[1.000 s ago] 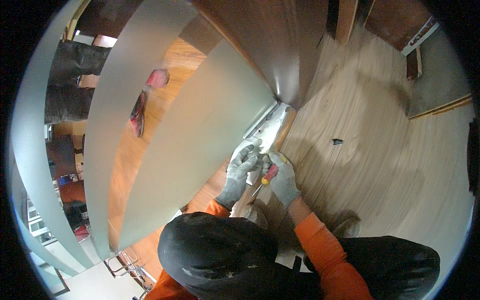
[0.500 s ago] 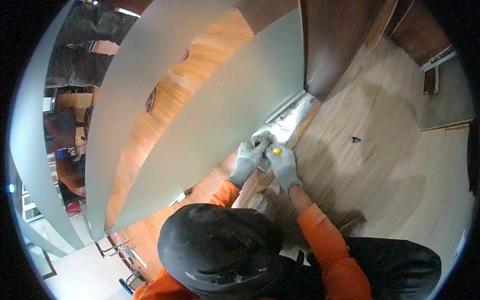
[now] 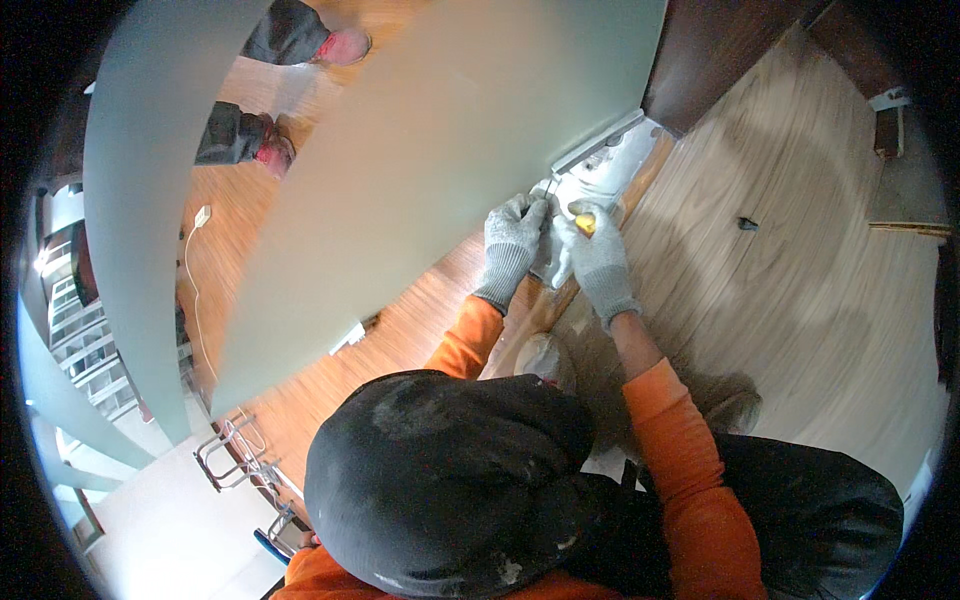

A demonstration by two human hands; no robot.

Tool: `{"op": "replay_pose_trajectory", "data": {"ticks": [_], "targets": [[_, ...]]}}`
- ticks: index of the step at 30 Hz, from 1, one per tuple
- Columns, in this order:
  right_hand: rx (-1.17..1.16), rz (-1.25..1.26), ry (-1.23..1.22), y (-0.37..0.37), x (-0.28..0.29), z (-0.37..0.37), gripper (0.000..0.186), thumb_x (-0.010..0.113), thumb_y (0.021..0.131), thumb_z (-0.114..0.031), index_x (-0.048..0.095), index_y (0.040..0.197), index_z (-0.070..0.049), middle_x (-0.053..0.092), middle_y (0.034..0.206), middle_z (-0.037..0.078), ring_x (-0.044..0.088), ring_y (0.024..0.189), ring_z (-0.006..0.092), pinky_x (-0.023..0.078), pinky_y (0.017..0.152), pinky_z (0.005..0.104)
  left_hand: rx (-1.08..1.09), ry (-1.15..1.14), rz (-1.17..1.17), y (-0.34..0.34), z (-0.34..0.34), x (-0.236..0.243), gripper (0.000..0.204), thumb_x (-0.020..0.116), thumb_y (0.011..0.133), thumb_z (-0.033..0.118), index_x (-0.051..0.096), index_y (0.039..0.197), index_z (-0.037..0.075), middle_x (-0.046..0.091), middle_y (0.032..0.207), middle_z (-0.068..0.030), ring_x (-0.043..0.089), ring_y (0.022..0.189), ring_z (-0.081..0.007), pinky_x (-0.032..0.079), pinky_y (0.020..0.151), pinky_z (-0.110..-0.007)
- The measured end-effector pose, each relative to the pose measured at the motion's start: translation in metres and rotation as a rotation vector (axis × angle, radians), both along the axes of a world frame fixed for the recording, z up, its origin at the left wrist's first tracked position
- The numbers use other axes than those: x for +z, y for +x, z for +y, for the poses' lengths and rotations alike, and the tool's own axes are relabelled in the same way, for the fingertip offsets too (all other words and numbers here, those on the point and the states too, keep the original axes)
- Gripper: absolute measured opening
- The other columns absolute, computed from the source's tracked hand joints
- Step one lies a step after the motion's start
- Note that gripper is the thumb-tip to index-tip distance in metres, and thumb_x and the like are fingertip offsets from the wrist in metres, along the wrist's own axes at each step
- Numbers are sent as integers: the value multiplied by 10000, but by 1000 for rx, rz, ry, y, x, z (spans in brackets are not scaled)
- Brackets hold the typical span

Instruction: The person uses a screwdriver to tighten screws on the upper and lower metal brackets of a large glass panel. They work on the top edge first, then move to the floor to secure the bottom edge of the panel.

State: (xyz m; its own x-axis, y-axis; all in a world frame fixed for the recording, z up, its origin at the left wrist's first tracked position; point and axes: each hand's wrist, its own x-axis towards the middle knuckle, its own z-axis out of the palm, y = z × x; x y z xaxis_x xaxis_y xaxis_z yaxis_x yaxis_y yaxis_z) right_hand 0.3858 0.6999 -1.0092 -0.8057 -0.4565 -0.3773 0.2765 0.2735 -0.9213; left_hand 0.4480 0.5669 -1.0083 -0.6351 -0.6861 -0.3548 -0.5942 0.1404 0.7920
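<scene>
While the right hand curled round a yellow-ended screwdriver, likely for control, left hand fingers bunched; couldn't tell its hold.

Right floor section: pale wood-grain finish; one small dark piece lying on it, well apart from other items. Left floor section: orange-brown wood grain; carries one white block with thin white cord, and a co-worker's red shoes. Between sections: wooden edging strip, white patch alongside.
</scene>
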Motion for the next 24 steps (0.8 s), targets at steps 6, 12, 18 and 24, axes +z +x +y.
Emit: {"op": "replay_pose_trajectory", "data": {"ticks": [6,12,18,24], "targets": [[34,492,103,-20,-5,38,335,692,925,-239,629,1180,-31,700,1087,168,693,987,327,542,856,410,-7,-169,196,10,-13,-47,252,609,972,260,722,1042,46,712,894,-172,678,816,-230,524,774,-366],[68,642,282,-39,-6,61,331,678,913,-322,671,1123,-65,691,1063,158,668,987,356,530,864,440,48,-179,182,-5,-21,-22,218,630,954,189,711,1039,6,726,923,-125,670,855,-210,522,803,-352],[153,829,419,-41,-1,56,331,721,894,-329,679,1117,-87,688,1040,137,660,978,334,524,873,432,131,47,203,-22,-40,-9,196,622,975,172,705,1059,15,686,846,-47,604,730,-107,516,683,-285],[160,890,398,-42,1,57,338,737,880,-331,679,1106,-86,682,1024,144,659,960,329,522,857,433,181,131,270,-31,-39,-1,195,623,985,181,701,1076,27,660,824,-2,572,701,-80,505,644,-260]]}}
